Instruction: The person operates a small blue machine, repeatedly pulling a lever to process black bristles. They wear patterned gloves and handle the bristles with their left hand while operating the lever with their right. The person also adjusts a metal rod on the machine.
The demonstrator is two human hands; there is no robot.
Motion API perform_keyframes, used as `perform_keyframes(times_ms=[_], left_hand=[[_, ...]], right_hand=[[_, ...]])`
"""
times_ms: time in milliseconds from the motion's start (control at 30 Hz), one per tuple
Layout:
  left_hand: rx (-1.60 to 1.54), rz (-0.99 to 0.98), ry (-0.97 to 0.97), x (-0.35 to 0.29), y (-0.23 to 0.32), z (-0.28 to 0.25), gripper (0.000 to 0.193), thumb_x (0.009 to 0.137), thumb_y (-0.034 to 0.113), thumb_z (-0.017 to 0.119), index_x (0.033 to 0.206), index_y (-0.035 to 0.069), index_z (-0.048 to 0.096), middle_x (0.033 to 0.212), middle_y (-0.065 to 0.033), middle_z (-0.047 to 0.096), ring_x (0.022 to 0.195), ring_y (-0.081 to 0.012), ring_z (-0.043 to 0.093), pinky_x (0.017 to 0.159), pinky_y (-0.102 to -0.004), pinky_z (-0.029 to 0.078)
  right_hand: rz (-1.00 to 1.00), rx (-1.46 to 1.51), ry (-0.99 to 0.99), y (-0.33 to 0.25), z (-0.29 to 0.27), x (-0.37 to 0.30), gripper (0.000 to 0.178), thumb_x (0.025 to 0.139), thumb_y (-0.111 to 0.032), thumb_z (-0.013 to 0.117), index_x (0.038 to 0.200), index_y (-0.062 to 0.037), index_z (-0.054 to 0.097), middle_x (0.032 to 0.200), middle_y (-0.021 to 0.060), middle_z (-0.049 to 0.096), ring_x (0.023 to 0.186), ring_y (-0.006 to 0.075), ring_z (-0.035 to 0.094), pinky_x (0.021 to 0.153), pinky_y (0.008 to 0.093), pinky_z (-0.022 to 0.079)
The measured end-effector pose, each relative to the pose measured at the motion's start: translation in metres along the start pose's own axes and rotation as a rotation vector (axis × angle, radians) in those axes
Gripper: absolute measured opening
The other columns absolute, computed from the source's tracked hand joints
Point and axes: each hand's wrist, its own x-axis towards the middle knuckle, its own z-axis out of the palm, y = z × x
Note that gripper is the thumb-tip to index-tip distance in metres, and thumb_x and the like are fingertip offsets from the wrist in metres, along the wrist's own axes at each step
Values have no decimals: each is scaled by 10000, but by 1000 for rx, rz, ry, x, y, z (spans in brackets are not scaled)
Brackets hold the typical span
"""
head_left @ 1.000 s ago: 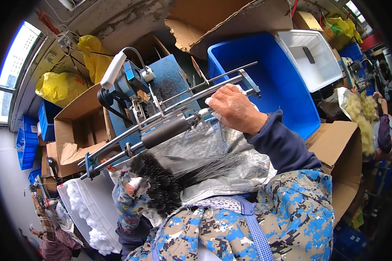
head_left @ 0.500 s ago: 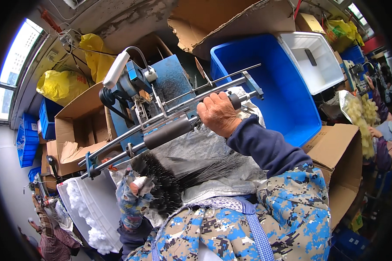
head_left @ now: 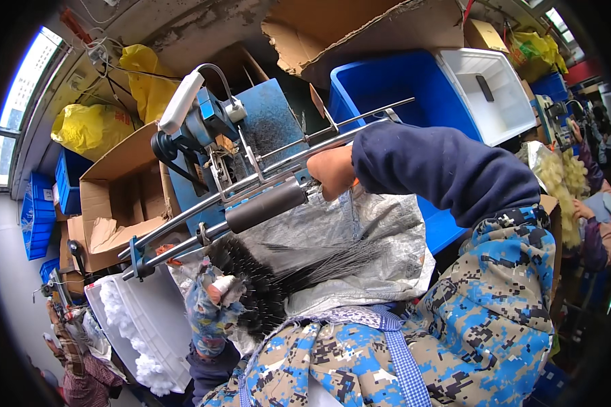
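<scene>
The right hand [head_left: 331, 173] is bent over at the right end of a dark grey roller [head_left: 265, 205], beside the metal rods [head_left: 173, 225] of a blue machine [head_left: 271, 112]. Its fingers are turned away and largely hidden; whether they are closed around a rod cannot be told. The roller is carried slantwise on the lower rod, above the upper edge of a silver sheet [head_left: 407, 258].

The left hand [head_left: 214, 298] is covered by a patterned, coloured sleeve, with pale wrapping seen at the thumb. It is placed against the left side of a black bristle bundle [head_left: 248, 285], near the sheet's left edge. Its other fingers are mostly concealed, so whether the bundle is gripped cannot be told. Long dark filaments [head_left: 332, 264] are spread loosely across the sheet, from the bundle toward the sheet's right edge.

Beyond the sheet's left edge, white fluff [head_left: 119, 319] is held in a white bin [head_left: 161, 308], and an open cardboard box [head_left: 125, 234] is seen above it. Past the upper right edge, a large blue bin [head_left: 356, 74] is placed beside a white tray [head_left: 502, 115], in which a small dark block [head_left: 484, 89] is seen.
</scene>
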Motion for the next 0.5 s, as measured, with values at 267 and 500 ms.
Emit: perform_keyframes(times_ms=[267, 500], left_hand=[[64, 88, -28, 17, 10, -5, 296, 618, 73, 704, 909, 95, 649, 805, -108, 620, 706, -309, 600, 623, -376, 468], [116, 43, -158, 19, 6, -14, 251, 665, 36, 702, 905, 68, 633, 792, -122, 627, 735, -310, 612, 640, -361, 476]], right_hand=[[-131, 33, 280, 7, 11, -21, 297, 626, -100, 661, 883, 26, 584, 791, 178, 592, 791, 326, 588, 716, 386, 463], [-164, 391, 973, 21, 32, -84, 259, 681, -47, 638, 921, 8, 557, 902, 162, 574, 899, 325, 553, 791, 391, 440]])
